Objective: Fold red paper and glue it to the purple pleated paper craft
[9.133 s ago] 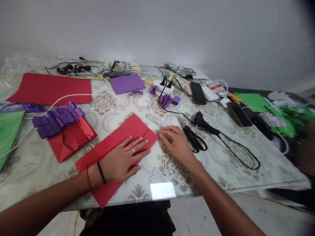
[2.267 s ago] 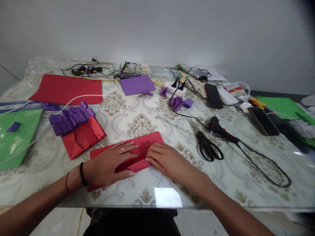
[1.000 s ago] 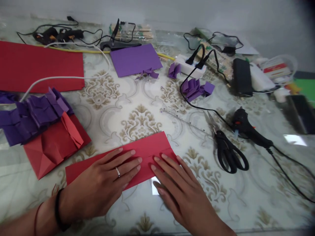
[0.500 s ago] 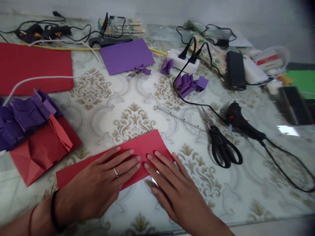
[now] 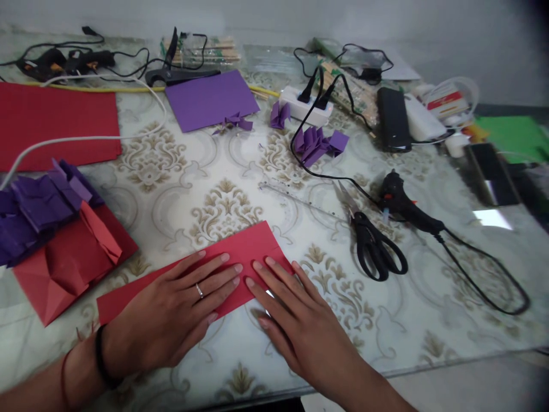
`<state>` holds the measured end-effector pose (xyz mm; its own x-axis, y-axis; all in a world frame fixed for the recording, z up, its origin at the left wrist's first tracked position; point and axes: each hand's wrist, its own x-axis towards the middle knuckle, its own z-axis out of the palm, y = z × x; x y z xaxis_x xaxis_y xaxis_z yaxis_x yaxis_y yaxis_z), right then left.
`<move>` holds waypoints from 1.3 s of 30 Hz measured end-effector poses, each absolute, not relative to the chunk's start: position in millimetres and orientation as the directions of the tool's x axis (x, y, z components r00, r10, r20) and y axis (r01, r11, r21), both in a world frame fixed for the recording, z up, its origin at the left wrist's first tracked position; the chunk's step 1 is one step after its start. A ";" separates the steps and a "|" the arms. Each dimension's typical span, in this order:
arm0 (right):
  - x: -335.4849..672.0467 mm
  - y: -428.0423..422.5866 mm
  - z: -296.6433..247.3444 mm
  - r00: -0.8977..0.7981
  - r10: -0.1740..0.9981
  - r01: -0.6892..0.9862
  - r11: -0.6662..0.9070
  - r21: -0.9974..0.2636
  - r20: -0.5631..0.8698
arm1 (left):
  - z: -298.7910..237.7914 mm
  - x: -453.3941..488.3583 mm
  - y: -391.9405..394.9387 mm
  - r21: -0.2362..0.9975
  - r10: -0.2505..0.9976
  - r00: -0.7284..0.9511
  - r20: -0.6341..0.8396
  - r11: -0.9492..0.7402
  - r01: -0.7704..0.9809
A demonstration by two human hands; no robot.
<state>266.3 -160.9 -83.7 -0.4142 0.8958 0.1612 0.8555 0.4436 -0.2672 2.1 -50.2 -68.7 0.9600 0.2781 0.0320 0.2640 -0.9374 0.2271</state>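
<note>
A folded strip of red paper (image 5: 249,249) lies near the front of the patterned table (image 5: 223,171). My left hand (image 5: 171,312) lies flat on the paper's middle, fingers stretched out, a ring on one finger and a black band at the wrist. My right hand (image 5: 295,323) lies flat beside it, its fingertips on the paper's right end, the palm on the table. Neither hand holds anything.
Black scissors (image 5: 375,252) and a black glue gun (image 5: 405,206) with its cable lie to the right. Folded red paper (image 5: 64,269) and purple folded pieces (image 5: 36,206) sit at left. A red sheet (image 5: 51,123), a purple sheet (image 5: 210,100), a power strip (image 5: 304,109) and phones (image 5: 392,117) lie farther back.
Both hands have stayed pressed flat on the red paper and slid slightly left with it. The view has shifted a little.
</note>
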 end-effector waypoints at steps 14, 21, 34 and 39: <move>265.4 -160.3 -80.0 -0.386 0.908 0.852 0.418 -0.316 0.161 | -70.6 -0.1 -51.3 0.233 0.266 0.962 0.055 -0.941 0.247; 252.2 -145.2 -71.8 -0.458 0.878 0.829 0.478 -0.289 0.140 | -72.6 0.6 -51.6 0.228 0.284 0.957 0.062 -0.937 0.264; 253.8 -142.1 -87.0 -0.497 0.854 0.826 0.521 -0.215 0.157 | -67.2 -22.8 -104.1 0.157 0.529 0.843 0.101 -0.845 0.511; 255.0 -143.3 -91.2 -0.514 0.836 0.821 0.544 -0.171 0.190 | -64.6 -35.3 -118.6 0.144 0.601 0.795 0.076 -0.796 0.588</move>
<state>255.0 -143.3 -91.2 -0.5144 0.8362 0.1901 0.8214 0.5442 -0.1707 -35.3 -118.6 -64.6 0.7953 0.6013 0.0764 0.5880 -0.7960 0.1435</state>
